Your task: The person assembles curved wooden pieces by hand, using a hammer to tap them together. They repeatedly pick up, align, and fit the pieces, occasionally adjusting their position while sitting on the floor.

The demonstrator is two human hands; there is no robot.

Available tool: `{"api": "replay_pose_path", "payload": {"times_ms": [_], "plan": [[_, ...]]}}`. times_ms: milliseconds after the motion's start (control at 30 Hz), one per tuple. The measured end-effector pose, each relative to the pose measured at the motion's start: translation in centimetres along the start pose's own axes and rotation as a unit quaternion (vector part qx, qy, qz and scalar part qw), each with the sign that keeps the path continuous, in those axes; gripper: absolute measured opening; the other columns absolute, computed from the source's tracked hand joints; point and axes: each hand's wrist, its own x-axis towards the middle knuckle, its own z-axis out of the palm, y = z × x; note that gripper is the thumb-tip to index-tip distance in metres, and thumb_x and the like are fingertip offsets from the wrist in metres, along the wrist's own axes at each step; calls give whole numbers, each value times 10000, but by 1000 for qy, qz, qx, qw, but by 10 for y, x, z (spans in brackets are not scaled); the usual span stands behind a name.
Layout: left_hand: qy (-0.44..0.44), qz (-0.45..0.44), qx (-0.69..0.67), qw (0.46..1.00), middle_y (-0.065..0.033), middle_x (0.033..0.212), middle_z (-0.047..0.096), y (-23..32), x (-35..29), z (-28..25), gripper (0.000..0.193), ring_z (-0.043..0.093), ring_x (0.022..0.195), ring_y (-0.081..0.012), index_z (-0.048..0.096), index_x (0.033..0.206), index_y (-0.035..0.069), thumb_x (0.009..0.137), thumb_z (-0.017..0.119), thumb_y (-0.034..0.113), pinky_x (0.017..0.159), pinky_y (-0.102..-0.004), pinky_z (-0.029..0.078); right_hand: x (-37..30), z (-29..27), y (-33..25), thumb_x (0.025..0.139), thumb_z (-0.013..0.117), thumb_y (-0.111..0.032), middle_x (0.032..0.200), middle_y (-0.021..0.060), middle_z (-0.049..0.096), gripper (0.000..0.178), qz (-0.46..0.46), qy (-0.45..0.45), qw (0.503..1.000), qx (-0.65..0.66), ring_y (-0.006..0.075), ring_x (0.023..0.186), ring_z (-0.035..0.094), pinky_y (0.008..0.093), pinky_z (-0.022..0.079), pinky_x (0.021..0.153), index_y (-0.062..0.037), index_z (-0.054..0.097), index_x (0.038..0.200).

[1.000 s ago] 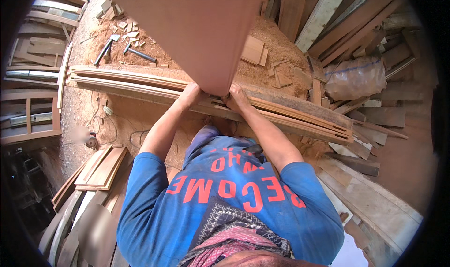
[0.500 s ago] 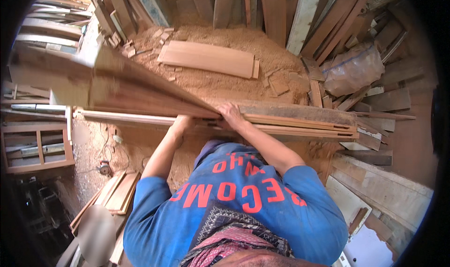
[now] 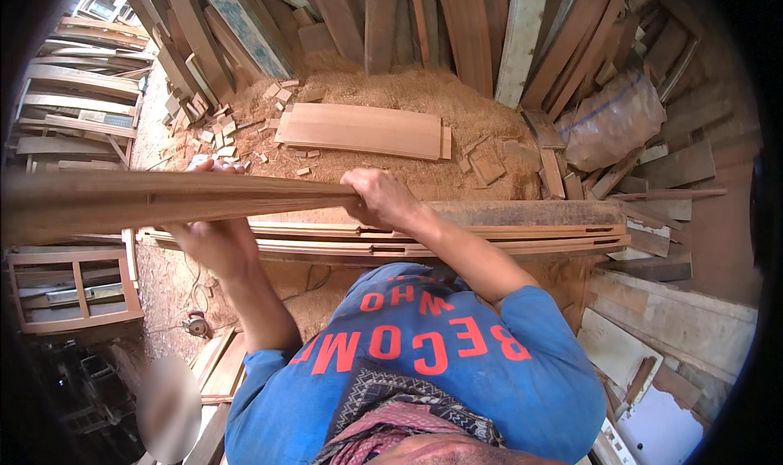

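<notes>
A long wooden board is held up on edge over the workbench and runs out past the left side of the view, where it blurs. My left hand grips it partway along, with fingertips showing beyond its far side. At the board's right end, my right hand is wrapped around the tip. Beneath lie long, narrow wooden pieces with slots cut near their right ends, resting along the workbench. Neither hand touches these pieces.
Sawdust and offcuts surround a stack of flat panels beyond the bench. Planks lean along the back. A clear plastic bag sits at right. Left are a wooden frame, a small power tool and boards.
The board has lifted off the bench and swung level across the view. My left hand has moved left along it; my right hand has shifted slightly left, still at its end.
</notes>
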Motion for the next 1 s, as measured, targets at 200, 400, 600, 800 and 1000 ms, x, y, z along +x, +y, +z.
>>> {"api": "replay_pose_path", "payload": {"times_ms": [200,400,600,800,1000], "plan": [[-154,-4,-195,969,-86,807,665,-88,78,-55,420,622,876,-258,685,956,62,1110,433,360,1022,-444,471,12,-12,-4,904,819,-240,1183,169,646,580,8,198,977,-83,377,1041,671,466,582,887,-30,549,1373],[-189,-84,-398,894,-45,738,639,-191,126,-75,415,592,833,-228,638,829,123,1101,390,316,1142,-486,396,39,-4,28,991,723,-547,1389,196,595,773,291,24,571,767,291,1253,616,471,574,1000,-77,434,1533],[-45,-221,-10,974,-52,1019,655,-287,112,-86,342,624,934,-199,640,1104,78,1104,477,379,1093,-457,441,113,-9,96,942,804,-281,1327,161,624,550,418,247,555,676,299,1211,663,477,667,900,-62,538,1370],[52,-588,157,792,-68,1237,716,-346,-1,-193,363,700,1087,-160,596,1410,54,1080,595,204,993,-337,547,166,-90,209,924,816,-216,1212,136,649,502,294,361,712,526,242,1116,691,441,677,867,-20,570,1315],[37,-629,202,750,-36,1218,729,-362,-4,-255,348,700,1029,-137,600,1402,83,1077,589,208,941,-326,547,241,-160,285,927,834,-273,1195,111,710,516,178,318,902,233,202,1052,691,343,580,871,20,643,1306]]}}
